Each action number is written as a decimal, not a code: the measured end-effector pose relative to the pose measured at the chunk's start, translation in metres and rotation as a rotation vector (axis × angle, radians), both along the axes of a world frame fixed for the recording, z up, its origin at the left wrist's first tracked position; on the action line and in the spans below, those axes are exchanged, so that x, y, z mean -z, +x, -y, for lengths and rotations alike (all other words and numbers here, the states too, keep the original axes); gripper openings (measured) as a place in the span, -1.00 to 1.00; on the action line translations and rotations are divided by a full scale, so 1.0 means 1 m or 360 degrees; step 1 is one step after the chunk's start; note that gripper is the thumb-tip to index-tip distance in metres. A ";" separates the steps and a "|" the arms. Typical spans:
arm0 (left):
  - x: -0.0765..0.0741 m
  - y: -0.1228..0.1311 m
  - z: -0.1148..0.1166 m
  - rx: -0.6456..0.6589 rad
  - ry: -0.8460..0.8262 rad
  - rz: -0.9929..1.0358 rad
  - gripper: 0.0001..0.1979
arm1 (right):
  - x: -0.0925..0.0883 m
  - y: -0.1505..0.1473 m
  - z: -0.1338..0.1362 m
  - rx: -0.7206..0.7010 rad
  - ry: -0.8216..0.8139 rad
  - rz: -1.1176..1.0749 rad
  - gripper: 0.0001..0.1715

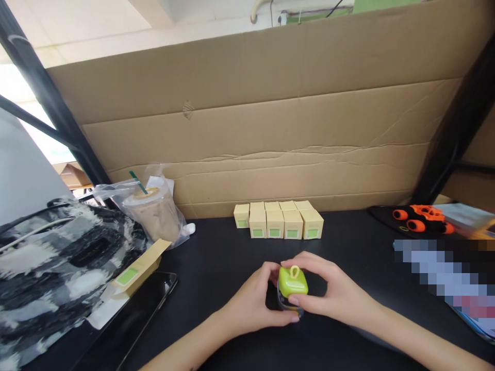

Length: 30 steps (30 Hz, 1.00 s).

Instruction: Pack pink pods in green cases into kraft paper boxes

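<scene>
Near the front of the black table, a small dark jar with a glossy lime-green lid [293, 283] and a pale yellow loop on top sits between both hands. My left hand [258, 301] curls around the jar's lower body from the left, thumb at the near side. From the right, my right hand [332, 288] grips the lid, thumb on its near edge and fingers on its far edge. The jar's contents cannot be made out.
Several small cream boxes [275, 224] with green labels stand at the back. An opened cream box [135, 270] lies beside a phone [133, 314]. A bagged drink cup [152, 211], a black-and-white bag [65, 278] and an orange toy car [423, 217] are around.
</scene>
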State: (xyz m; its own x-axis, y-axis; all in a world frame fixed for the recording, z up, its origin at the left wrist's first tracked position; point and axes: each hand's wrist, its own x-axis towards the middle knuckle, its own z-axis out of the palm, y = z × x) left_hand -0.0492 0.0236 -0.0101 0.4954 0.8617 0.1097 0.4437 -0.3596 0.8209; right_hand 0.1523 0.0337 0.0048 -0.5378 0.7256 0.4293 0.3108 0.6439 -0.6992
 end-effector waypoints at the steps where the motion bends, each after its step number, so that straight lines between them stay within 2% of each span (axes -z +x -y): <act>1: 0.000 -0.001 -0.001 -0.0005 0.0007 -0.0034 -0.43 | 0.000 -0.001 0.000 -0.0004 0.0018 0.0041 -0.57; 7: -0.001 -0.002 -0.001 0.0001 0.0023 -0.0083 -0.47 | 0.003 -0.003 0.000 0.0017 0.0094 0.0261 -0.61; 12: 0.001 -0.003 -0.003 -0.0020 0.0030 -0.0104 -0.48 | 0.000 -0.004 0.004 0.0021 -0.0014 0.0351 -0.59; 18: 0.003 -0.005 -0.002 0.0032 0.0042 -0.0059 -0.49 | 0.004 -0.003 0.008 -0.0025 -0.0079 0.0368 -0.71; 21: -0.009 -0.009 -0.003 0.0137 0.0048 -0.0110 -0.45 | 0.005 -0.005 0.008 0.0003 -0.0034 0.0443 -0.74; 24: -0.031 -0.030 -0.013 0.0234 0.0293 -0.0344 -0.48 | 0.002 -0.007 0.008 0.0044 0.0121 0.0566 -0.62; 25: -0.040 -0.042 -0.018 0.0191 0.0415 -0.0467 -0.56 | 0.000 -0.007 0.008 0.0053 0.0189 0.0620 -0.61; 26: -0.048 -0.056 -0.023 0.0051 0.0529 -0.0623 -0.63 | -0.002 -0.006 0.007 0.0070 0.0259 0.0685 -0.60; 28: -0.061 -0.092 -0.032 -0.0412 0.0732 -0.0904 -0.67 | -0.008 -0.001 0.004 0.0136 0.0365 0.0839 -0.62; 30: -0.068 -0.132 -0.038 -0.0945 0.0887 -0.0978 -0.71 | -0.014 0.008 -0.002 0.0249 0.0417 0.1004 -0.65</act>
State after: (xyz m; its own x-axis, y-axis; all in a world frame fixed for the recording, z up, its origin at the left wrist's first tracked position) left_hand -0.1813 0.0616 0.0581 0.1103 0.8905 0.4413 0.9631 -0.2055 0.1739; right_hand 0.1599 0.0357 0.0185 -0.6394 0.7301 0.2410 0.7090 0.6812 -0.1827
